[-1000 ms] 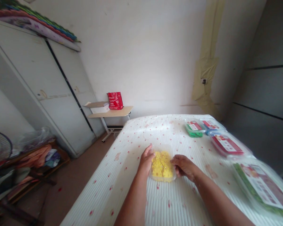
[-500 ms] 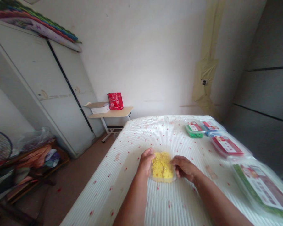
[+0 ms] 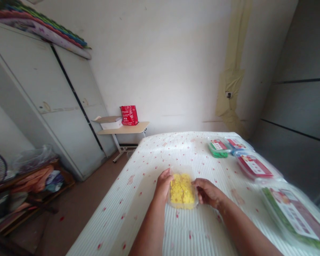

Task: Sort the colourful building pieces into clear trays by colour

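A clear plastic container (image 3: 183, 205) filled with yellow flower-shaped pieces (image 3: 181, 190) is at the near middle of the table. On its left side, my left hand (image 3: 164, 183) is closed around the wall and upper corner, thumb over the rim. My right hand (image 3: 206, 191) pinches the right rim, with its fingers bent against the outer wall. I see no lid over the yellow pieces.
Along the right edge stand lidded containers with green (image 3: 220, 155), blue (image 3: 238, 144), red (image 3: 256, 165) and leafy-green contents (image 3: 296, 213). A striped, red-dotted cover (image 3: 138, 199) lies over the table. Behind it, a small desk (image 3: 125, 129) carries a red bag (image 3: 129, 115) and a white box (image 3: 110, 122).
The view has turned slightly to the right. Both hands keep the same hold on the container, which has barely moved.
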The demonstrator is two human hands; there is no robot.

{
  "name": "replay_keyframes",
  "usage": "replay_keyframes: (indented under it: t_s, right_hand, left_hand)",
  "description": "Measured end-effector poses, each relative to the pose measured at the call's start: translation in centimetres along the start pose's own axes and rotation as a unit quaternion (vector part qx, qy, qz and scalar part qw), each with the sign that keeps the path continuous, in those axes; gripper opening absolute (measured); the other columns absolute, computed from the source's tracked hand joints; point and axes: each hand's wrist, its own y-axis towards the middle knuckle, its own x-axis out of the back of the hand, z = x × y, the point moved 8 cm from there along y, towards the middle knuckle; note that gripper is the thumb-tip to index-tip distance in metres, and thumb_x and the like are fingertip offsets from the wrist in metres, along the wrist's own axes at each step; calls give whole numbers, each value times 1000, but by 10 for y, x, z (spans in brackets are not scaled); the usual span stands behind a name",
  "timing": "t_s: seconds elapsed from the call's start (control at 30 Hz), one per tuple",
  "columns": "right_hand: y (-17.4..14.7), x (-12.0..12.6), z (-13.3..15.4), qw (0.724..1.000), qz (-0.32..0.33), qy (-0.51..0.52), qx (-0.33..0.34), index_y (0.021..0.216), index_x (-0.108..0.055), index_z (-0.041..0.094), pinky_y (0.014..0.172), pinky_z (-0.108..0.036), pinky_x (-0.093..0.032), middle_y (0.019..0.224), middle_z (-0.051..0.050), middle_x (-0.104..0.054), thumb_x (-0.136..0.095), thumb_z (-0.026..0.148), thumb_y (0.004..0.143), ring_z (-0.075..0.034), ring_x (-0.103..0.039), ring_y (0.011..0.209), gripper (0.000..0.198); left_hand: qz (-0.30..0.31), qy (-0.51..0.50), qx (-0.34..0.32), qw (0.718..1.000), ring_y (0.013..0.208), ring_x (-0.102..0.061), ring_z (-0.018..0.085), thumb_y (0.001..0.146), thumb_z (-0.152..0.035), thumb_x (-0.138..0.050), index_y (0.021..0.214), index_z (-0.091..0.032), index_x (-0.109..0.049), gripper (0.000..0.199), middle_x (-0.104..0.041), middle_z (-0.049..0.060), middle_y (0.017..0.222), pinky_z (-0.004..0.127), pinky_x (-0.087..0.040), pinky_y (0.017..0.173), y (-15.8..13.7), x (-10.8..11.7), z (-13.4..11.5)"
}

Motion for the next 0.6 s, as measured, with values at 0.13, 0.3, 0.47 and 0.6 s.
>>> replay_keyframes:
  t_s: [0.13,0.3,0.47,0.6]
  right_hand:
    - [0,0,2,1000,4,-4,12,60,-48,19,31,-19,-28,42,7,-51,-55,33,59,-6,-41,29,15]
    - [0,2,4,1000,-5,-16,17,56,-47,19,32,-18,-29,39,7,-49,-54,30,57,-7,-41,29,13]
    - [-3,2,7,999,-19,-24,36,56,-48,20,33,-20,-30,38,6,-49,-55,30,58,-8,-43,30,13]
    - [-8,7,19,995,-69,-30,70,55,-47,20,32,-19,-24,34,6,-46,-55,30,61,-8,-38,28,14]
  left_hand:
    - [6,5,1,1000,115,-54,25,56,-16,-68,99,-15,-65,43,-65,10,115,32,-42,94,-2,-1,-2]
    - [17,13,-2,1000,108,-59,23,61,-28,-69,98,-14,-65,39,-67,9,110,29,-44,91,-4,-1,-7]
    - [44,36,26,998,88,-66,21,65,-33,-63,94,-14,-65,35,-71,8,92,30,-50,75,-6,4,-9]
    - [92,79,58,991,80,-67,20,60,-24,-65,92,-13,-66,34,-71,9,89,29,-50,68,-12,7,-13]
